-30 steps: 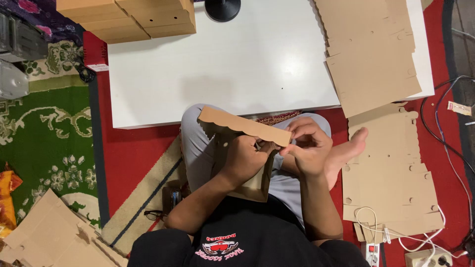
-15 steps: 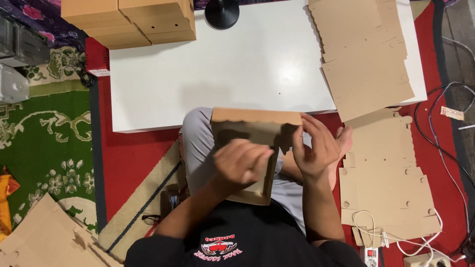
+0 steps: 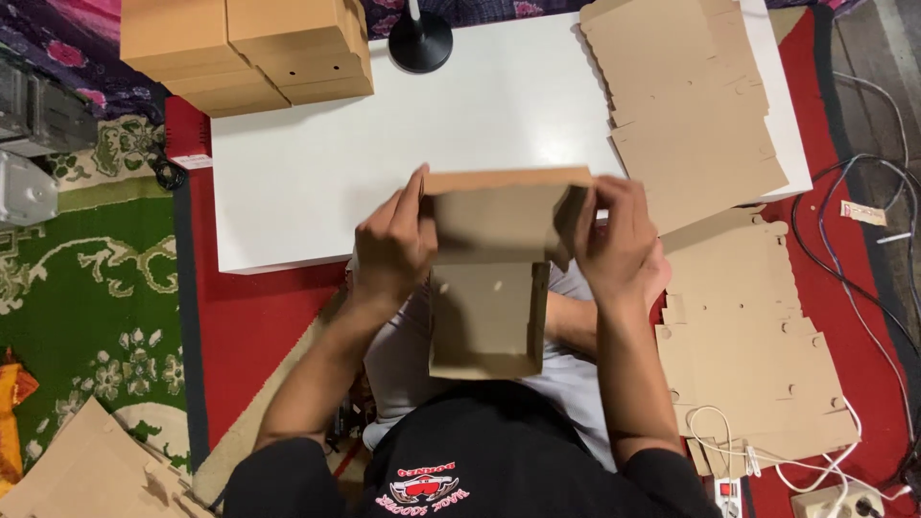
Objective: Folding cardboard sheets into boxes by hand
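Note:
A half-folded brown cardboard box (image 3: 491, 278) is held up over my lap, in front of the white table (image 3: 317, 163). My left hand (image 3: 391, 247) grips its left side wall, fingers pointing up along the edge. On the right side wall sits my right hand (image 3: 616, 242), fingers wrapped over the folded flap. The box's far wall stands up and its open lid panel hangs down toward my body.
A stack of flat cardboard blanks (image 3: 686, 105) lies on the table's right end, more blanks (image 3: 758, 355) on the red carpet at right. Finished boxes (image 3: 245, 43) sit at the table's far left beside a black lamp base (image 3: 419, 43). Cables (image 3: 863, 259) run along the right.
The box has been raised and turned from a tilted flat piece in my lap into an upright folded shape; both hands moved up to its two side walls.

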